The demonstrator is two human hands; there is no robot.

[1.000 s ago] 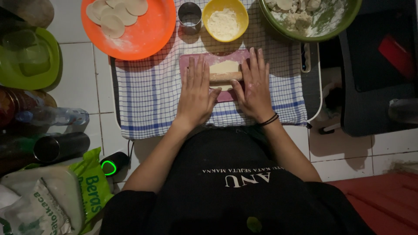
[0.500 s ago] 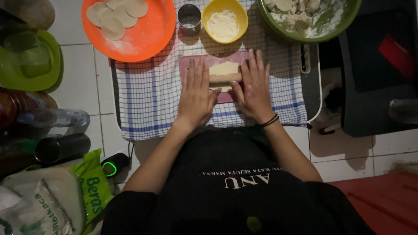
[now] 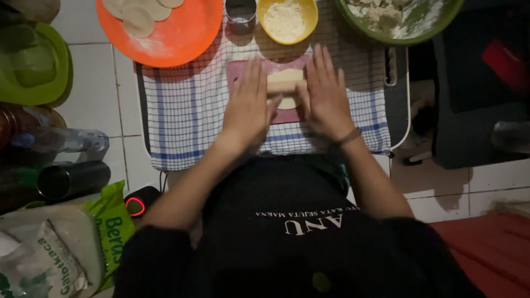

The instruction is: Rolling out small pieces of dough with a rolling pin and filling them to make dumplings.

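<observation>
Both palms have slid a little along the pale wooden rolling pin; my left hand and right hand press flat, fingers spread, over pale dough on the pink board. Several cut rounds lie on the orange plate; this sheet is uncut.

The cloth is white with thin dark checks and blue stripes. The small board is pink, the dough pale yellow. One plate is orange, one bowl yellow, another bowl green. The floor tiles are white
</observation>
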